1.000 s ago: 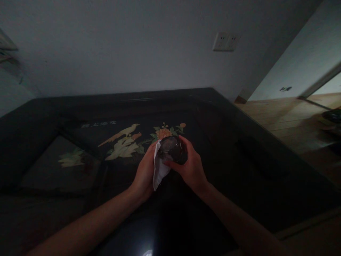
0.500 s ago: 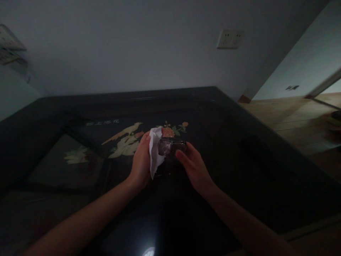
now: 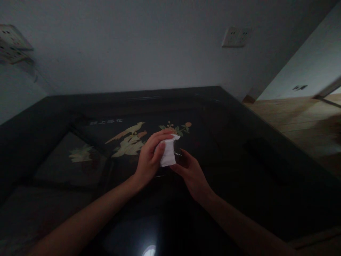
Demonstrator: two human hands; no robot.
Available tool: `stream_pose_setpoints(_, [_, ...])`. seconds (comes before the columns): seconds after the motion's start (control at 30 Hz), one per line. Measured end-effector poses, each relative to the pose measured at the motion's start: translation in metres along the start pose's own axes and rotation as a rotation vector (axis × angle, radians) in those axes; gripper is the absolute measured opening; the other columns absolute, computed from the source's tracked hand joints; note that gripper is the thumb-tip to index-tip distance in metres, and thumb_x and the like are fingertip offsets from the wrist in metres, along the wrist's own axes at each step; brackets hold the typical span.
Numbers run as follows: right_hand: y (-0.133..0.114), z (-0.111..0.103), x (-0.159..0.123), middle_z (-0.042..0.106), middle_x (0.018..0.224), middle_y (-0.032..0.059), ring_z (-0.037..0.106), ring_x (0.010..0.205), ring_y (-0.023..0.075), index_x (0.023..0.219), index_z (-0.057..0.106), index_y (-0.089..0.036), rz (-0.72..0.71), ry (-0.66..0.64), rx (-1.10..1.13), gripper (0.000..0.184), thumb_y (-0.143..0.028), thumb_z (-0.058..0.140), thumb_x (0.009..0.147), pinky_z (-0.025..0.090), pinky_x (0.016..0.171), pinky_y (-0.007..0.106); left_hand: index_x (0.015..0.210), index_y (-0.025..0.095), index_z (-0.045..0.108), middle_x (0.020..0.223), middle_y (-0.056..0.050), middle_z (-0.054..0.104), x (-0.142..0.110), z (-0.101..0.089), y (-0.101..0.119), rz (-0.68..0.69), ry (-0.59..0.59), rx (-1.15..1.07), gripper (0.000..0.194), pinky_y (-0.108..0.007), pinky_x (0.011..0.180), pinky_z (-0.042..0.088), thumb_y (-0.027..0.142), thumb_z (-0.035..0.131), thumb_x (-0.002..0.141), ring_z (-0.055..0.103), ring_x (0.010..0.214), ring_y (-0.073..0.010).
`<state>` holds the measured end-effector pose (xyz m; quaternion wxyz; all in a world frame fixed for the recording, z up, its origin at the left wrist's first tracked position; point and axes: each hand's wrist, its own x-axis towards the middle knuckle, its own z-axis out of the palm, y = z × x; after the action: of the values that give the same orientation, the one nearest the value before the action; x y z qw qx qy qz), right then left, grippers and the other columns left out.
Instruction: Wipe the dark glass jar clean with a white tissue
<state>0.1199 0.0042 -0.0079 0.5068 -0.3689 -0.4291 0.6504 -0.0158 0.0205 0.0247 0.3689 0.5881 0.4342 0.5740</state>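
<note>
Dim grey walls [image 3: 133, 53] rise behind a glossy black desk [image 3: 133, 95], with white sockets [image 3: 13, 37] at the far left. Below them, a pale flower design [image 3: 81, 154] shows on a dark, slanted panel at the desk's left side; whether it is inlay or reflection, I cannot tell. Further right come a row of light characters [image 3: 106, 121] and a long-tailed bird [image 3: 129, 131] above leafy shapes.

At the middle, the left hand [image 3: 149, 160] has its grip closed on a white cloth [image 3: 168, 153], thumb on the near face and fingers over the top. The cloth has just swung round in front of the smoky, clear cup [image 3: 178, 154], which was in fuller view a moment ago; only a dark sliver with a glint shows between the hands. Most of its wall is thus hidden, probably pressed by the cloth. The right hand [image 3: 194, 175] curls a half-open grip around the cup's right side, thumb below and fingers above, apparently holding it over the desk.

Orange flowers [image 3: 188, 124] on green stems show beyond the hands. Rightward, a double socket [image 3: 236, 37] sits on the wall, a long dark shape lies faintly on the desk, and a light wooden floor [image 3: 287, 113] runs past the edge.
</note>
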Motion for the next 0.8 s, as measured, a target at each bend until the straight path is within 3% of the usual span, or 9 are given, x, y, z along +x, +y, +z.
stream_pose_setpoints(0.13, [-0.001, -0.001, -0.001, 0.071, 0.112, 0.0061, 0.067, 0.104, 0.0255, 0.110, 0.062, -0.024, -0.027, -0.018, -0.036, 0.056, -0.034, 0.083, 0.060, 0.054, 0.094, 0.044, 0.100, 0.023, 0.073, 0.116, -0.008, 0.068, -0.005, 0.000, 0.008, 0.033, -0.043, 0.002, 0.033, -0.040, 0.111, 0.031, 0.043, 0.049, 0.091, 0.053, 0.121, -0.0257])
stream_pose_setpoints(0.23, [-0.004, 0.000, -0.004, 0.069, 0.114, 0.0063, 0.068, 0.102, 0.0255, 0.117, 0.058, -0.025, -0.080, -0.059, -0.069, 0.064, -0.035, 0.084, 0.059, 0.056, 0.090, 0.043, 0.103, 0.024, 0.073, 0.119, -0.008, 0.067, -0.009, 0.000, 0.015, 0.087, -0.066, 0.008, 0.031, -0.042, 0.112, 0.029, 0.043, 0.056, 0.086, 0.051, 0.123, -0.0271])
stream_pose_setpoints(0.33, [-0.009, 0.001, -0.007, 0.068, 0.116, 0.0069, 0.067, 0.102, 0.0252, 0.123, 0.055, -0.025, -0.105, -0.064, -0.138, 0.071, -0.037, 0.084, 0.059, 0.056, 0.089, 0.041, 0.099, 0.024, 0.074, 0.117, -0.007, 0.068, -0.009, -0.001, 0.020, 0.081, -0.059, -0.013, 0.027, -0.041, 0.113, 0.028, 0.041, 0.061, 0.083, 0.051, 0.123, -0.0278])
stream_pose_setpoints(0.5, [-0.010, 0.003, -0.011, 0.069, 0.114, 0.0070, 0.067, 0.102, 0.0259, 0.124, 0.054, -0.024, -0.124, -0.038, -0.209, 0.080, -0.034, 0.089, 0.052, 0.057, 0.087, 0.039, 0.089, 0.023, 0.075, 0.113, -0.007, 0.069, -0.010, 0.000, 0.018, 0.037, -0.017, -0.055, 0.030, -0.042, 0.112, 0.030, 0.041, 0.050, 0.090, 0.054, 0.120, -0.0271])
stream_pose_setpoints(0.6, [-0.006, 0.004, -0.012, 0.069, 0.113, 0.0068, 0.067, 0.101, 0.0255, 0.123, 0.055, -0.024, -0.140, -0.025, -0.238, 0.076, -0.035, 0.088, 0.055, 0.057, 0.086, 0.038, 0.085, 0.021, 0.075, 0.107, -0.008, 0.070, -0.010, 0.000, 0.013, 0.017, -0.001, -0.078, 0.032, -0.041, 0.110, 0.032, 0.039, 0.049, 0.090, 0.056, 0.117, -0.0269])
stream_pose_setpoints(0.7, [-0.002, 0.004, -0.013, 0.068, 0.115, 0.0071, 0.067, 0.103, 0.0253, 0.123, 0.056, -0.023, -0.175, -0.019, -0.267, 0.073, -0.036, 0.086, 0.059, 0.057, 0.085, 0.037, 0.080, 0.019, 0.074, 0.105, -0.008, 0.071, -0.006, 0.000, 0.011, -0.075, 0.007, -0.156, 0.032, -0.038, 0.105, 0.039, 0.038, 0.050, 0.087, 0.058, 0.114, -0.0270])
stream_pose_setpoints(0.8, [-0.002, 0.003, -0.015, 0.066, 0.119, 0.0092, 0.065, 0.107, 0.0263, 0.129, 0.053, -0.022, -0.227, -0.005, -0.331, 0.079, -0.037, 0.086, 0.058, 0.056, 0.089, 0.037, 0.081, 0.016, 0.074, 0.098, -0.008, 0.073, 0.001, 0.000, 0.013, -0.336, 0.009, -0.281, 0.031, -0.036, 0.091, 0.048, 0.037, 0.051, 0.083, 0.065, 0.100, -0.0260])
